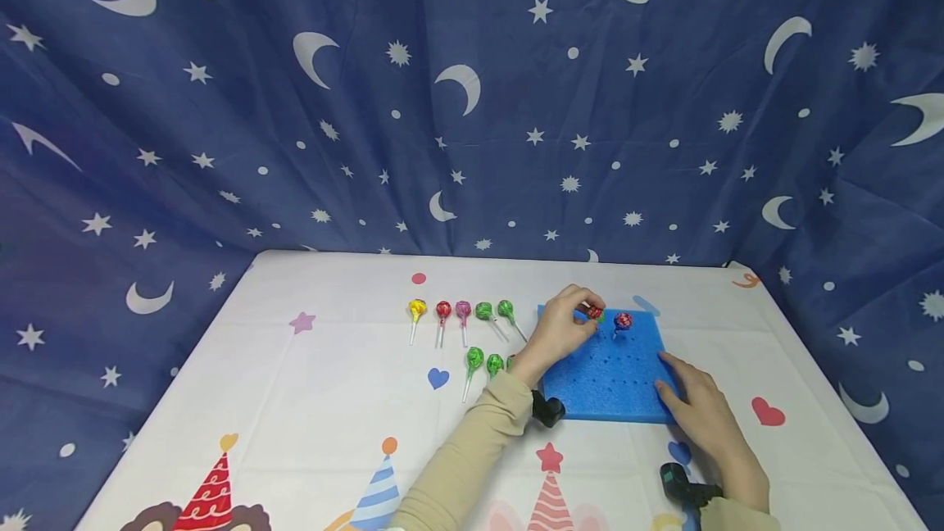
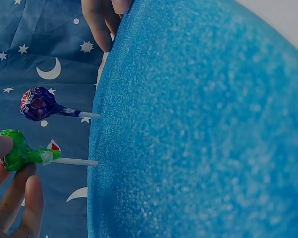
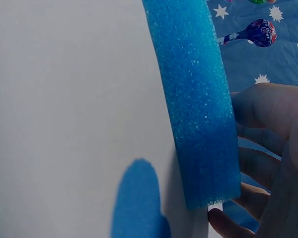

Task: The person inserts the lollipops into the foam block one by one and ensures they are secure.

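My left hand pinches a lollipop in a green wrapper by its head, over the far part of a blue foam board dotted with small holes. The lollipop's white stick meets the board's surface. Beside it a purple-and-red lollipop stands upright in the board, its stick in the foam. My right hand rests at the board's right edge, its thumb lying over the top and the fingers along the side. In the right wrist view, the fingers are partly hidden behind the board.
Left of the board a row of lollipops lies on the table: yellow, red, pink and green. More green ones lie in a nearer row, partly hidden by my left arm. A starry blue curtain hangs behind the white patterned tablecloth.
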Demonstrator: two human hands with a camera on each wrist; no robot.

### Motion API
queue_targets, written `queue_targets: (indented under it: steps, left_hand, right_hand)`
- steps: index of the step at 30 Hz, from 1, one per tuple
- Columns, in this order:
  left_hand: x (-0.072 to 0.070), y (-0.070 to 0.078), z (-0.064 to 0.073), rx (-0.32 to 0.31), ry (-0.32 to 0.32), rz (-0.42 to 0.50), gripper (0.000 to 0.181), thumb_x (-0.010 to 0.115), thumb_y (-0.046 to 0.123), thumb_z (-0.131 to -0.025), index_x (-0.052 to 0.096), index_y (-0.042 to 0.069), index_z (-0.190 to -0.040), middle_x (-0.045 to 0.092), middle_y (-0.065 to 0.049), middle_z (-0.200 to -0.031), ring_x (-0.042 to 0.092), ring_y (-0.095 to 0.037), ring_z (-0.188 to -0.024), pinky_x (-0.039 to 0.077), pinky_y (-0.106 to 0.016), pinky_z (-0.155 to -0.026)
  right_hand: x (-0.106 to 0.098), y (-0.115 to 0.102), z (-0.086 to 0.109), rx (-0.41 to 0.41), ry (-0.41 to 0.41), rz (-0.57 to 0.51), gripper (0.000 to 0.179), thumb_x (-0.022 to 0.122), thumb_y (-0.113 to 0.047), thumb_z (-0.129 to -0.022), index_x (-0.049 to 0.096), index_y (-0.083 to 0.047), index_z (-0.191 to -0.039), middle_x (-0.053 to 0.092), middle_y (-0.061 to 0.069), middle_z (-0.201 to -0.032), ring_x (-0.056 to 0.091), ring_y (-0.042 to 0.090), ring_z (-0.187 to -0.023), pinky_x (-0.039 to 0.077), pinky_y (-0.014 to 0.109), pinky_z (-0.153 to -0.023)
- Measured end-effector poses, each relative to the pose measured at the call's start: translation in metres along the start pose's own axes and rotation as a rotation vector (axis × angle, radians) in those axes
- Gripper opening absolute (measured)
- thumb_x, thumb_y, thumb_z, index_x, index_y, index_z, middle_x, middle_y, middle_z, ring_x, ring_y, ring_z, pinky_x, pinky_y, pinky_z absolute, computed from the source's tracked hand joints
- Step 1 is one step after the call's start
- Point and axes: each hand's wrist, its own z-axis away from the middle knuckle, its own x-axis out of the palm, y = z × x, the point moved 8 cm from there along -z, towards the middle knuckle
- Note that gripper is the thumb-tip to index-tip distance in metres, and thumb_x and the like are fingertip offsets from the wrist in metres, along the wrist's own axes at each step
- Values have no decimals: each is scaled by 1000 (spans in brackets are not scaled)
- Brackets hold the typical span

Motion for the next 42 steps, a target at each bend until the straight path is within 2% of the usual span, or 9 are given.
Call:
queue_targets:
  steps: [7, 13, 18, 25, 31, 38, 42]
  left_hand:
    - [-3, 1, 2, -14, 11, -61, 22, 65, 6, -87, 66, 13, -108, 62, 0, -108, 62, -14, -99, 46, -11, -72]
    - [-3, 2, 4, -19, 6, -81, 22, 65, 7, -87, 67, 11, -109, 63, 0, -107, 62, -15, -99, 45, -13, -71]
    - [-1, 0, 7, -28, 4, -101, 21, 66, 8, -88, 66, 15, -107, 63, 1, -107, 62, -14, -98, 45, -13, -71]
    - [1, -6, 9, -69, 20, -89, 21, 67, 9, -87, 67, 17, -106, 63, 4, -108, 63, -12, -97, 47, -15, -72]
    - [1, -7, 8, -71, 33, -90, 21, 67, 9, -87, 67, 18, -106, 62, 3, -107, 63, -11, -96, 47, -14, -73]
    - [-2, -8, 10, -83, 50, -64, 26, 67, 8, -86, 66, 13, -111, 62, -1, -109, 64, -16, -98, 49, -16, -77]
    - [-3, -9, 12, -98, 59, -81, 23, 67, 11, -87, 66, 15, -110, 63, -1, -109, 64, -16, -99, 49, -17, -79]
  right_hand:
    - [0, 0, -1, 3, -1, 3, 65, 47, -38, -99, 26, -3, -149, 28, 32, -149, 23, 57, -134, 22, 76, -100]
    - [0, 0, 0, 1, 1, 1, 64, 48, -36, -99, 27, -3, -149, 28, 32, -149, 23, 57, -134, 22, 76, -100]
    - [1, 0, 0, 3, -6, -3, 65, 47, -38, -99, 26, -3, -149, 28, 32, -149, 22, 57, -135, 22, 76, -101]
    - [1, 1, -1, 7, -13, -5, 65, 47, -39, -99, 26, -3, -150, 27, 32, -149, 21, 56, -135, 21, 75, -101]
    - [1, 1, -1, 6, -9, -2, 65, 46, -39, -99, 26, -3, -150, 27, 32, -149, 22, 56, -135, 21, 75, -102]
    - [2, 1, -1, 0, 0, -4, 63, 46, -36, -100, 27, -3, -149, 29, 31, -149, 22, 56, -135, 21, 74, -103]
    - [1, 1, -2, 1, 3, -4, 63, 46, -36, -100, 27, -3, -149, 29, 32, -149, 22, 56, -135, 21, 74, -103]
